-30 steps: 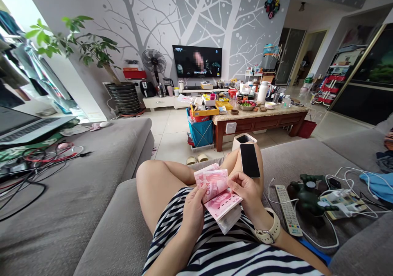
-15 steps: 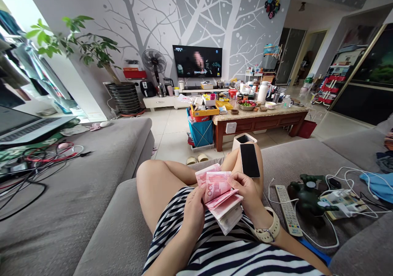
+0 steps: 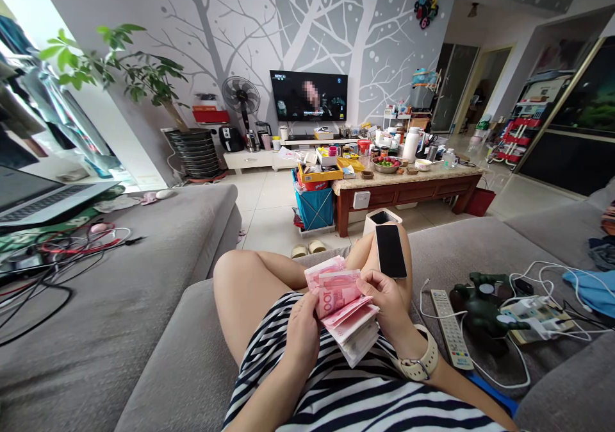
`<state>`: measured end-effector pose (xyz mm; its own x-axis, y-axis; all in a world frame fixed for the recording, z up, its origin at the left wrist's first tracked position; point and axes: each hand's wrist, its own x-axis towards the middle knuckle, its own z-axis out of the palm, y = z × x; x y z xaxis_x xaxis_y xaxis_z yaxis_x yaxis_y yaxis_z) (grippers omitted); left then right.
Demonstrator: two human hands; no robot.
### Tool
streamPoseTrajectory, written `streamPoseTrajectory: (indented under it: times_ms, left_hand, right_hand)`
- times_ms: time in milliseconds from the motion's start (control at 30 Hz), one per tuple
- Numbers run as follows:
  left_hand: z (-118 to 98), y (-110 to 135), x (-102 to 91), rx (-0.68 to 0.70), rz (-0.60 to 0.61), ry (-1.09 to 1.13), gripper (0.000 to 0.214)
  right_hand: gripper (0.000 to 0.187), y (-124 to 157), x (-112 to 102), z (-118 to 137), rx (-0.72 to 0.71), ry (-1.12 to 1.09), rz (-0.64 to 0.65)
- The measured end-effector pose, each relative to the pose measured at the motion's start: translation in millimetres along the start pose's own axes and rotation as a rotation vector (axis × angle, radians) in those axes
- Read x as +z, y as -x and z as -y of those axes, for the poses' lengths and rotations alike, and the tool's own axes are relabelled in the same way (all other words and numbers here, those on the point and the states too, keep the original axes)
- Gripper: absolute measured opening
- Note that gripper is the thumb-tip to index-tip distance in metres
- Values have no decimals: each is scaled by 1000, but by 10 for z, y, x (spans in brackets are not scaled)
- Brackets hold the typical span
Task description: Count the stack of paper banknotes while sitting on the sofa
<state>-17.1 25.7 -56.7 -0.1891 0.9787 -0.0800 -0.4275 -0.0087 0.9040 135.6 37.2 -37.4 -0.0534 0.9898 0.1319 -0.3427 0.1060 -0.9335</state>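
A stack of pink banknotes (image 3: pixel 350 322), folded over and fanned at the top, is held above my lap. My left hand (image 3: pixel 303 329) is closed round the left side of the stack, its thumb pressing on the notes. With thumb and fingers, my right hand (image 3: pixel 387 300) pinches the upper right corner of a note marked 100. The lower ends of the stack stick out between my hands. Just beyond my right hand, a black-screened phone (image 3: pixel 391 251) lies on my right leg.
Right of me on the sofa lie a remote control (image 3: pixel 451 329), a dark green object (image 3: pixel 483 307) and a power strip (image 3: pixel 541 320) with white cables. A laptop (image 3: pixel 52 195) and tangled cables (image 3: pixel 43 272) are at left. Ahead stands a laden coffee table (image 3: pixel 403 185).
The top note marked 100 has tilted slightly and shifted a little down between my hands. My hands have hardly moved, and both keep their hold.
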Motion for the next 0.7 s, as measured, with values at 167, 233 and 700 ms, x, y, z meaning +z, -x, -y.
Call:
streamPoseTrajectory:
  times_ms: [167,233,700]
  left_hand:
    - [-24,8,16,13,30,-8,18]
    - [-15,0,16,-1,31,19,18]
    - [-36,26,18,-107,116,50,28]
  right_hand:
    - [35,7,9,-6,8,-14,-8]
    - [37,10,8,-19,13,-25,-5]
    - [32,-14,11,-8,3,-10,-70]
